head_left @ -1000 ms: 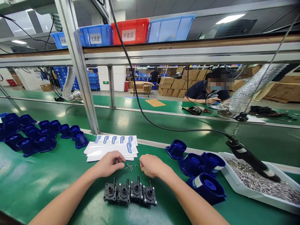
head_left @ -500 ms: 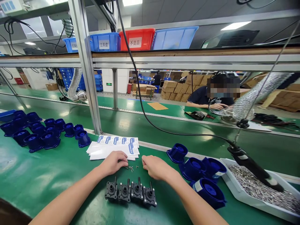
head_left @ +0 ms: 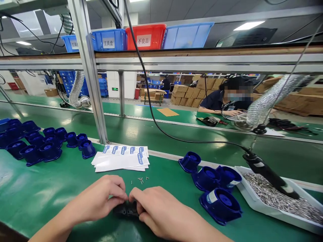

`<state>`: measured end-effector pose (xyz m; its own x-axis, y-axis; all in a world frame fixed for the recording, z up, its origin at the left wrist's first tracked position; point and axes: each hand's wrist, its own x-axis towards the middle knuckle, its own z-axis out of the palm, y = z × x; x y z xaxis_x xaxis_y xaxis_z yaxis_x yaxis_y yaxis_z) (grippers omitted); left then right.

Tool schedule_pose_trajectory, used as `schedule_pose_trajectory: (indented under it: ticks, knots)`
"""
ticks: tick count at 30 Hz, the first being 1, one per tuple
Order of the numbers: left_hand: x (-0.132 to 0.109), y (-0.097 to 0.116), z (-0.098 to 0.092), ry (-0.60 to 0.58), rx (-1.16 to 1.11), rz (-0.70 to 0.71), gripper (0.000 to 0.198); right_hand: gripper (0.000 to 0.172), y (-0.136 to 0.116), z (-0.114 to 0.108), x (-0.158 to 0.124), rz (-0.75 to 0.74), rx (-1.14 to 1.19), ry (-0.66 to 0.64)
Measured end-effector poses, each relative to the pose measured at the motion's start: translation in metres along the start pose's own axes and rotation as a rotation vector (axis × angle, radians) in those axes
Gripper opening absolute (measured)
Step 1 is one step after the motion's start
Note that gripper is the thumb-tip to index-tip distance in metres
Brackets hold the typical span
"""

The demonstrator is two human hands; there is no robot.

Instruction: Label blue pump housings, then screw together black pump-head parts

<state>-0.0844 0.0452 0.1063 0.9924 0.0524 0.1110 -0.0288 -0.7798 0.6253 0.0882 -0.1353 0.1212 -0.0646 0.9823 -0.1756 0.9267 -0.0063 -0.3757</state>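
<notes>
Both hands meet low in the middle, over the black plastic housings (head_left: pixel 124 211), which they mostly cover. My left hand (head_left: pixel 101 198) is closed, thumb and forefinger pinched above the housings' left side; whatever sits in that pinch is hidden. My right hand (head_left: pixel 161 208) is also closed, fingers curled down at the right side of the housings, with its fingertips almost touching the left ones. I cannot make out what it grips. Just beyond the hands, several small loose screws (head_left: pixel 140 180) lie on the green mat.
Behind the screws lie printed label sheets (head_left: pixel 118 162). Blue cup-shaped housings stand at left (head_left: pixel 50 151) and at right (head_left: pixel 222 203). A white tray of screws (head_left: pixel 248 201) has a black electric screwdriver (head_left: pixel 271 176) hanging over it. Across the bench sits a co-worker (head_left: pixel 219 97).
Both hands have come from beside the loose screws back toward me, over the black housings, and now cover most of them. The camera view has shifted slightly.
</notes>
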Motion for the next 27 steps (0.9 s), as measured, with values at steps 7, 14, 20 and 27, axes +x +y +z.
schedule_pose_trajectory:
  ticks: [7,14,20,27]
  knots:
    - [-0.011,0.015,0.025,0.073,0.08,-0.111,0.028,0.034,-0.004,0.005,0.006,0.061,-0.011,0.016]
    - [-0.007,0.01,0.052,0.16,0.217,0.035,0.037,0.025,-0.012,0.001,0.001,0.115,-0.049,0.05]
    - [-0.007,0.005,0.065,0.178,0.403,0.095,0.031,0.015,0.001,-0.032,-0.024,0.245,0.091,0.211]
    - [-0.015,0.004,0.067,0.213,0.45,0.118,0.042,0.009,0.028,-0.048,-0.028,0.317,0.094,0.302]
